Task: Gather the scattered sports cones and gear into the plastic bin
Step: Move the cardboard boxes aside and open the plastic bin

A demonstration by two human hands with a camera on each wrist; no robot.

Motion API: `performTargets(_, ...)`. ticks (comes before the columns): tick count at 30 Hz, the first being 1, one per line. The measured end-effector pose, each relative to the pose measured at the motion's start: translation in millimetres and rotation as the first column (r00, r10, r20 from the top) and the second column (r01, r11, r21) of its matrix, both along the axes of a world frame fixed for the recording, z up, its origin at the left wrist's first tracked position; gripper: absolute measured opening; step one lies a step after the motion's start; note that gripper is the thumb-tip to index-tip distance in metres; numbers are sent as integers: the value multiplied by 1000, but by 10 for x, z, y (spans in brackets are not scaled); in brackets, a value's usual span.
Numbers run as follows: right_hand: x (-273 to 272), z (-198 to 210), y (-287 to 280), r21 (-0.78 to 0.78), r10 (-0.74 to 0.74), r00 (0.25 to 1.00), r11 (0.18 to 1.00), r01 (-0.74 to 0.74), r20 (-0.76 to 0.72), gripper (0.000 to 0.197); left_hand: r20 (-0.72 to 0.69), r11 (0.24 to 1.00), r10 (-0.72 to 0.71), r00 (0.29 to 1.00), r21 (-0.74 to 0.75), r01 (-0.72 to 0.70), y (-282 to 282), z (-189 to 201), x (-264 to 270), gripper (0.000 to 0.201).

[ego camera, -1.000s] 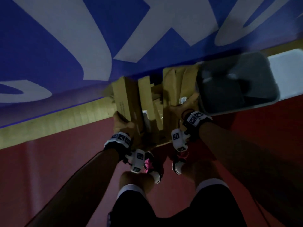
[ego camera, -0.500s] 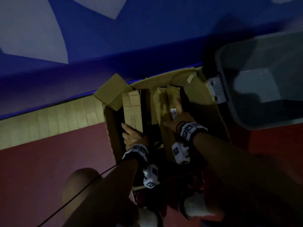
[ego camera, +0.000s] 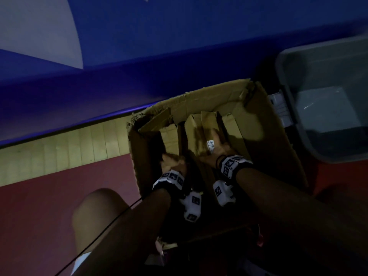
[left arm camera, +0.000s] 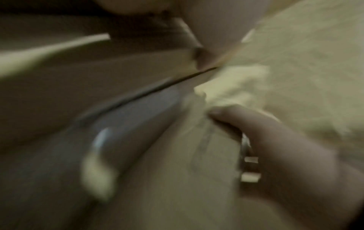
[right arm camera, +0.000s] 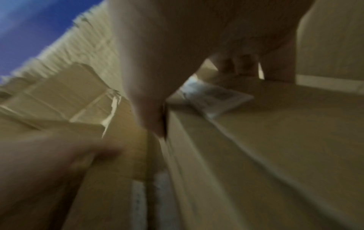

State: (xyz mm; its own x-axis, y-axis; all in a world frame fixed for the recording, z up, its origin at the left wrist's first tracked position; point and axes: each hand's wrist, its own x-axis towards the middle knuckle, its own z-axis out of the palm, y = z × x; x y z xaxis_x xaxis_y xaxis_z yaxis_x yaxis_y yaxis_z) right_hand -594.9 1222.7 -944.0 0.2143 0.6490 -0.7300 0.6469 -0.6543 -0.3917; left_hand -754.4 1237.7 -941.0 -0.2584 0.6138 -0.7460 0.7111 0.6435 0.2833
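Note:
A big open cardboard box (ego camera: 268,140) stands on the floor, with long narrow cardboard boxes upright inside it. My right hand (ego camera: 216,150) grips the middle inner box (ego camera: 201,128), the one with a barcode label (ego camera: 211,145); in the right wrist view its thumb (right arm camera: 149,109) runs down one edge and the fingers (right arm camera: 236,65) curl over the far side. My left hand (ego camera: 172,163) holds the lower end of the left inner box (ego camera: 169,138), thumb (left arm camera: 246,124) pressed on cardboard. The grey plastic bin (ego camera: 284,80) sits just right of the box. No cones show.
A blue padded wall (ego camera: 179,46) rises right behind the box and bin. Wooden floor strip (ego camera: 69,150) and red floor (ego camera: 49,206) lie to the left. My bare knee (ego camera: 95,212) is at lower left. The bin's white latch (ego camera: 278,108) faces the cardboard box.
The view has dropped closer over the open box. My left hand's fingers, straight half a second ago, now curl on the left inner box. The right hand stays on the labelled box.

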Motion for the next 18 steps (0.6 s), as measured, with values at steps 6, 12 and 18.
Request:
performTargets(6, -43, 16, 51, 16, -45, 998, 999, 44, 42, 115, 80, 990, -126, 989, 72, 120, 281, 143, 5, 83)
performTargets(12, 189, 137, 15, 50, 16, 970, 998, -29, 242, 120, 202, 951, 19, 979, 297, -80, 185, 184, -275, 75)
performTargets(18, 136, 43, 18, -103, -37, 984, 993, 56, 176, 125, 7, 961, -42, 999, 274, 38, 253, 146, -190, 56)
